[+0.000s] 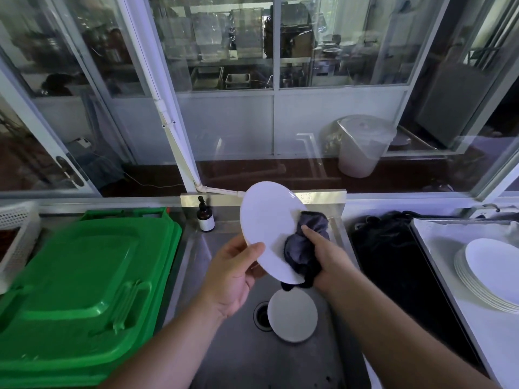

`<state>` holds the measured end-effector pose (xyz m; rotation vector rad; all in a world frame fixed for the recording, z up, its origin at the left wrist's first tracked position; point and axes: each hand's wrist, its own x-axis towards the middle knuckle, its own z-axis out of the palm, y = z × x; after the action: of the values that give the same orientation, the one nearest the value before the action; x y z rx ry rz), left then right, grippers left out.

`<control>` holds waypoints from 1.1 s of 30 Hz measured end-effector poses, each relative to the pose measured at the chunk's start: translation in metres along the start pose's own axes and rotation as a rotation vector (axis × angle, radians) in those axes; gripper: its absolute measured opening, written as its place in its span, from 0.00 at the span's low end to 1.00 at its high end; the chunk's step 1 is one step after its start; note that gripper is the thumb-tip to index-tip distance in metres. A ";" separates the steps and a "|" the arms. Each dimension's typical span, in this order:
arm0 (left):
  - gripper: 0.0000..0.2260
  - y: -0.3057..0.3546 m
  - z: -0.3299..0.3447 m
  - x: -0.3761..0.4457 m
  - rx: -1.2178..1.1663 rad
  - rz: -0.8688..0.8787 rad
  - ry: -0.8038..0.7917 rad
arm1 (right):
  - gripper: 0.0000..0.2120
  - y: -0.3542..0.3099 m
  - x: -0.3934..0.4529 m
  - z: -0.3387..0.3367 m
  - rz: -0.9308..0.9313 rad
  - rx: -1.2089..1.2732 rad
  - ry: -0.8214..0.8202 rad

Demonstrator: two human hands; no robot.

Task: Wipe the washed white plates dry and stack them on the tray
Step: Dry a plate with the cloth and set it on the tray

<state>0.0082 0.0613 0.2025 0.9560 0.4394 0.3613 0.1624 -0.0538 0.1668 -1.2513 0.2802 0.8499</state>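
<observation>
Above the steel sink (224,357), the left hand (233,273) grips a white plate (266,226) by its near left rim, thumb curled over the face and fingers behind it. That plate is tilted up on edge, its face turned toward the person. On its right side the right hand (323,256) clutches a bunched dark grey cloth (303,245) and presses it against the plate's face, with 1 finger lying across the top of the cloth. Below them, 1 more white plate (292,315) lies on the sink floor, just right of the drain (261,315) and partly over it. At the far right a stack of white plates (488,279) sits on the tray (438,248). A large green lid (84,284) fills the left side, and a brown pump bottle (205,216) stands at the sink's far left corner. Dark fabric (393,248) lies between the sink and the tray.
</observation>
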 end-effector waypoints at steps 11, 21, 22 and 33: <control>0.20 0.019 -0.009 -0.001 0.073 -0.132 0.132 | 0.16 -0.005 -0.018 -0.016 -0.064 -0.140 -0.104; 0.25 0.022 -0.009 0.005 0.075 -0.074 0.078 | 0.18 -0.031 -0.014 0.000 -0.179 -0.179 -0.040; 0.24 0.016 -0.005 0.005 0.051 -0.046 0.097 | 0.21 -0.025 -0.011 0.003 -0.143 -0.142 -0.016; 0.19 0.005 0.000 -0.001 0.054 -0.030 0.181 | 0.22 0.012 -0.012 -0.010 -0.079 -0.022 -0.023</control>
<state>0.0070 0.0636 0.2063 0.9714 0.6307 0.4125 0.1488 -0.0673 0.1621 -1.2643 0.2023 0.8001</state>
